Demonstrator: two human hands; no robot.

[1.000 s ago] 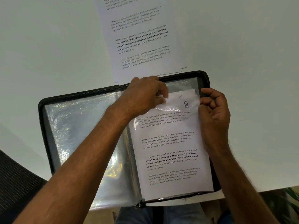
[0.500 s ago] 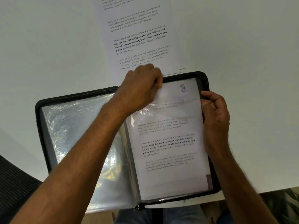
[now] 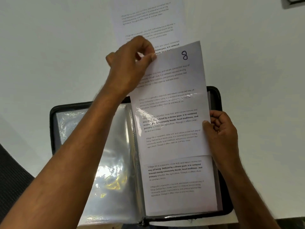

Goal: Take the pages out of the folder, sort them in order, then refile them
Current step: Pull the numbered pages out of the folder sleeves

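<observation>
At the lower left corner of the view a dark mesh surface [image 3: 11, 182] is cut off by the frame edge and cannot be identified. The black zip folder [image 3: 52, 123] lies open on the white table [image 3: 41, 55], near its front edge. The left half of the folder shows clear plastic sleeves [image 3: 92, 146]; glare hides whatever lies under them.

The left forearm crosses the left half of the folder diagonally. The left hand [image 3: 130, 63] is raised beyond the folder's far edge, and the top left corner of the page marked 8 [image 3: 171, 103] is pinched between its thumb and curled fingers. This page is partly drawn out of a sleeve on the right half; its upper part stands clear of the folder, its lower part is seen through reflective plastic. A handwritten "8" is read near its top right corner, and bold print reads "Defined by a slower pace, it is centered".

Below it a second printed page [image 3: 178, 187] is partly covered. Further back a loose sheet [image 3: 148, 19] lies on the table, cut off by the top of the view and with blurred text.

The right hand [image 3: 221, 134] grips the right edge of the page marked 8, thumb on top, fingers curled. At the upper right corner of the view a dark object [image 3: 293, 1] is cut off.
</observation>
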